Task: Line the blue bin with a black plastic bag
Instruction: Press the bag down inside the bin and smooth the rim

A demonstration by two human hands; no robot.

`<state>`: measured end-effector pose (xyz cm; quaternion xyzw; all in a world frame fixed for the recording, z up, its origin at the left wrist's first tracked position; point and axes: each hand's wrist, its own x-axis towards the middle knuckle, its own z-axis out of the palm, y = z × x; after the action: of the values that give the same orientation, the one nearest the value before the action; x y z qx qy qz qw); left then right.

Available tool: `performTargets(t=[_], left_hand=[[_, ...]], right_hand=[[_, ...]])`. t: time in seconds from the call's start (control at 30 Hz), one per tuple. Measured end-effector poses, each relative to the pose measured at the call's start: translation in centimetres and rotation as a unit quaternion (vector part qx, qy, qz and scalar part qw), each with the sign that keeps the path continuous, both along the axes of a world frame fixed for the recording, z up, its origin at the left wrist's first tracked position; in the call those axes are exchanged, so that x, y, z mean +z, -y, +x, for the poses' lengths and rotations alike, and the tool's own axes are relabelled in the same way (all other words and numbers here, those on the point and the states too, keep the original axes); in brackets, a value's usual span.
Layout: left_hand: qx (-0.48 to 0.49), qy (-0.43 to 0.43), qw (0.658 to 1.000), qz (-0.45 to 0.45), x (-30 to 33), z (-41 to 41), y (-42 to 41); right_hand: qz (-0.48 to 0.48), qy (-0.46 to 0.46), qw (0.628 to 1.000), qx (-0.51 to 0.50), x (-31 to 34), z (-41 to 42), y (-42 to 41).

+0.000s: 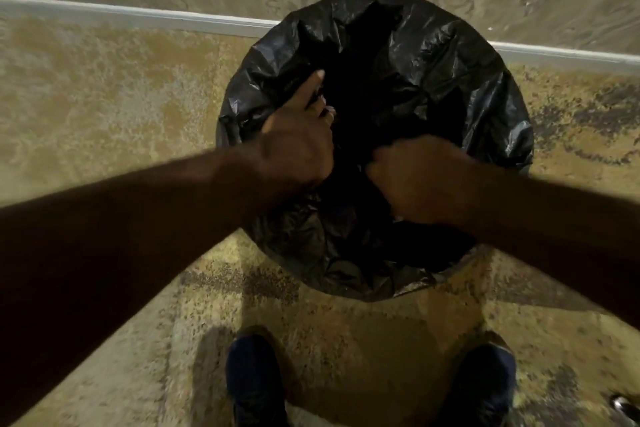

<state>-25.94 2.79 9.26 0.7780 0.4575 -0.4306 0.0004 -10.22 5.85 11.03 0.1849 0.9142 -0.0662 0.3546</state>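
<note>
Black plastic bag (415,80) already drapes over the bin's rim, hiding its blue. Your left hand (298,146) at nine o'clock and right hand (415,180) at five pinch folds, probably to spread it inside.

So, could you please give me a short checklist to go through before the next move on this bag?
1. Black bag draped over the rim on the far and right sides: ok.
2. Near edge folded over the rim: cannot tell, the arms cover part of it.
3. Left hand gripping the plastic inside the opening: ok.
4. Right hand closed on a bunch of the plastic: ok.
5. Bag pushed down to the bottom: cannot tell, the inside is too dark.
6. Blue bin visible under the bag: not ok, the plastic hides it completely.
</note>
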Motion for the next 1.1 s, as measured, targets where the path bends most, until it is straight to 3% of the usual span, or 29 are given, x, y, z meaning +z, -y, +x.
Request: performTargets(t=[0.07,0.1,0.17,0.3,0.5,0.57,0.63,0.73,0.83,0.97,1.1], left_hand=[[0.047,0.022,0.998,-0.019,0.2,1.4,0.7],[0.081,0.024,0.996,-0.028,0.3,1.9,1.2],[0.131,0.016,0.991,-0.026,0.1,2.6,2.0],[0.128,-0.053,0.990,-0.022,-1.2,1.9,3.4],[0.139,-0.067,0.987,-0.044,-2.7,-0.1,4.5],[0.141,-0.014,0.989,-0.031,-2.5,0.2,4.0],[0.158,0.118,0.980,-0.006,-1.9,0.6,2.8],[0.150,0.310,0.938,0.035,-1.2,0.3,0.7],[0.230,0.350,0.908,0.008,-1.6,-0.5,-1.2],[0.348,0.375,0.859,0.002,-2.6,-1.6,-2.5],[0.413,0.431,0.802,0.032,-2.2,-1.4,-3.1]], right_hand=[[0.062,-0.089,0.991,0.076,0.4,-0.9,-1.7],[0.081,-0.084,0.987,0.110,0.3,-1.0,-2.4],[0.121,-0.009,0.980,0.156,-0.2,-0.9,-3.4],[0.176,0.140,0.959,0.175,-1.5,0.8,-4.2],[0.189,0.164,0.954,0.167,-2.4,3.1,-4.9],[0.183,0.126,0.964,0.146,-2.1,3.0,-4.5],[0.158,0.063,0.981,0.091,-1.7,2.3,-3.3],[0.058,0.007,0.997,-0.051,-0.2,1.1,-0.5],[-0.047,0.049,0.989,-0.131,0.5,0.9,2.4],[-0.145,0.128,0.970,-0.150,-0.9,1.6,4.7],[-0.213,0.121,0.954,-0.173,-0.5,2.1,5.2]])
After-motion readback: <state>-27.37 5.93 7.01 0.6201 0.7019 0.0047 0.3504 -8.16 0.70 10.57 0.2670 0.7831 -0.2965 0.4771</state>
